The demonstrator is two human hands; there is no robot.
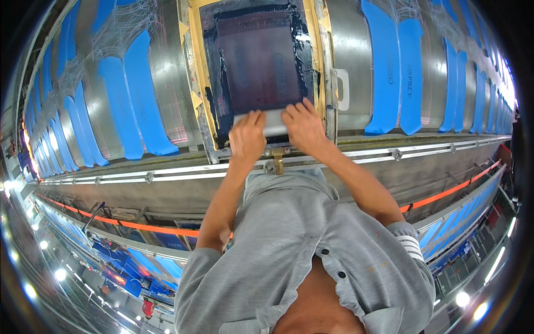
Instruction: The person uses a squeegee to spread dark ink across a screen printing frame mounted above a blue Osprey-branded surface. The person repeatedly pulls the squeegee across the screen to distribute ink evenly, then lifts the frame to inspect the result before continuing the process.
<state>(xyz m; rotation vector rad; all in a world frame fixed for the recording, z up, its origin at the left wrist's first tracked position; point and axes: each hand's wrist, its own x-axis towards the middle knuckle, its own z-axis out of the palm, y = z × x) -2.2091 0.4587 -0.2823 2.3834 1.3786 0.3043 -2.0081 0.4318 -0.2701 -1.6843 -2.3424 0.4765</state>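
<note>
Grey bar point(275, 123) sits gripped in both hands point(305, 131), spaced apparently for even pressure on the screen point(258, 67) beneath them.

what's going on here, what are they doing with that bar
A person's left hand and right hand grip a silver-grey straight bar. It is at the near end of a dark, yellow-edged rectangular screen. Flat blue pieces lie on the shiny grey table to both sides.

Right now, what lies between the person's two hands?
A grey bar, seen in the head view; the left hand and right hand hold it.
</note>
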